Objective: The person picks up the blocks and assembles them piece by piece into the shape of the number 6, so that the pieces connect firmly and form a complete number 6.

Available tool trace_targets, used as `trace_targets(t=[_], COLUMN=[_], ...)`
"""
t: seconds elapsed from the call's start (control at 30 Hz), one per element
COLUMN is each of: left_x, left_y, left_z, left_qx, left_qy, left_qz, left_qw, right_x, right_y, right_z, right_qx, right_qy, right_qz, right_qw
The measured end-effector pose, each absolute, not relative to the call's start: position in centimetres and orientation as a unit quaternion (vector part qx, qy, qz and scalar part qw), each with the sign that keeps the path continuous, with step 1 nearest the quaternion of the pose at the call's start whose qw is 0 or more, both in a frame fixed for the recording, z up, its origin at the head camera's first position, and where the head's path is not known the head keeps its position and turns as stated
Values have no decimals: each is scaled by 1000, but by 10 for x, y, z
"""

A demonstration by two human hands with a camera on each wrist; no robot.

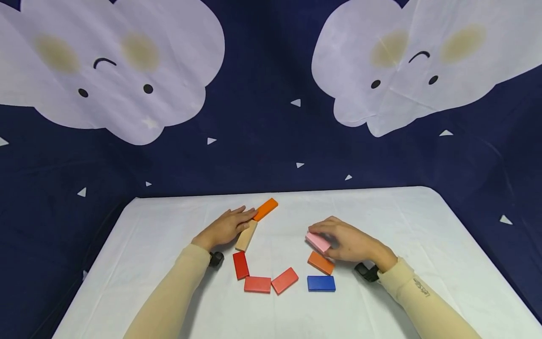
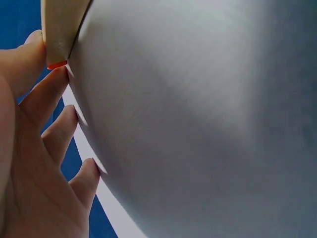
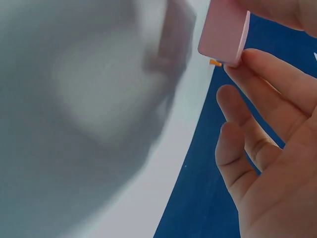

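Observation:
My right hand [image 1: 352,240] pinches a pink wooden block [image 1: 317,241] between thumb and fingertips. In the right wrist view the pink block [image 3: 225,29] shows its broad face, the other fingers loosely bent beneath it. Just in front of it lies an orange-brown block [image 1: 321,263], with a blue block [image 1: 321,283] nearer still. On the other side, my left hand [image 1: 228,227] reaches out with its fingers extended, fingertips right at a bright orange block [image 1: 267,208] and a plain wood block [image 1: 246,235]. The plain block [image 2: 62,27] is beside the thumb in the left wrist view.
A dark red block [image 1: 241,265], a red block [image 1: 257,284] and a slanted red block [image 1: 284,281] continue the curve from the plain block. Everything lies on a white-covered table [image 1: 169,301]. A dark blue cloth [image 1: 267,155] with clouds hangs behind it.

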State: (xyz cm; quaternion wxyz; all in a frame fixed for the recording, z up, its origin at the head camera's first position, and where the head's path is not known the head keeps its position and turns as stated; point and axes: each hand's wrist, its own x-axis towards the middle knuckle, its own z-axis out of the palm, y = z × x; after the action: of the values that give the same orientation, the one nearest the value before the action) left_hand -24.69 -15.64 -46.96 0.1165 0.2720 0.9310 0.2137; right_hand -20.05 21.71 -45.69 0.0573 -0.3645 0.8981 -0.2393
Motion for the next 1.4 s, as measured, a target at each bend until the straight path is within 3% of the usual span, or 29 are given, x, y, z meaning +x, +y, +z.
trace_targets(t=[1.4], left_x=[-246], left_y=[-156], left_z=[-468], left_qx=[273], left_qy=[930], left_qz=[214], left_qw=[117], right_x=[-177], right_y=[167], right_z=[-460], right_qx=[-350], right_qy=[910], right_qz=[-224], right_qw=[-16])
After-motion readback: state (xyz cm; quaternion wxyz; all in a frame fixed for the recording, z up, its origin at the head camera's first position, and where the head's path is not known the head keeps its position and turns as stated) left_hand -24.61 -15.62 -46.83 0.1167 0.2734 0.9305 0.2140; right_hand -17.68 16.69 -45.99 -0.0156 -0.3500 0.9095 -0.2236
